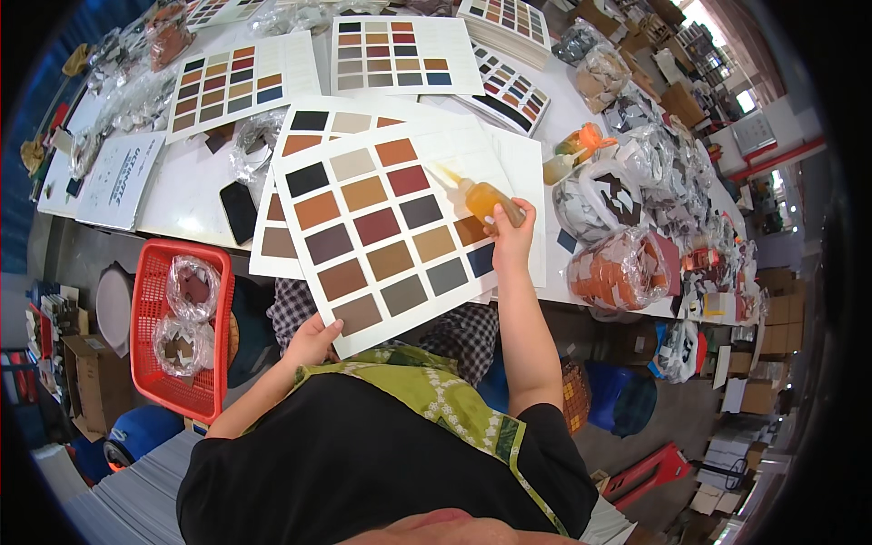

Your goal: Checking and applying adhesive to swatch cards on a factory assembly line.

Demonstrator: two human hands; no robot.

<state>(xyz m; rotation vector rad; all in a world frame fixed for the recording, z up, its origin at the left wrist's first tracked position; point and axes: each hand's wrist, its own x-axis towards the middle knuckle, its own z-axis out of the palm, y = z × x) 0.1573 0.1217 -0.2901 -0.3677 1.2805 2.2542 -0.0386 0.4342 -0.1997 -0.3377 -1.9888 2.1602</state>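
A white swatch card (371, 322) with rows of coloured squares lies tilted over the table's near edge. My left hand (313, 342) grips its near left corner, thumb on top. In my right hand (514, 234) is a squeeze bottle (491, 202) of amber liquid, its pale nozzle pointing left over the bare upper right part of the card. Whether the nozzle touches the card I cannot tell. Under this card lies another swatch card (292, 124), partly hidden. A second bottle with an orange top (581, 145) stands beyond my right hand.
More swatch cards (300, 68) lie at the back, beside a stack of cards (509, 27). A black phone (238, 214) lies left of the card. Plastic bags of swatch pieces (618, 268) crowd the right side. A red basket (143, 318) with bagged pieces stands at the left, below table height.
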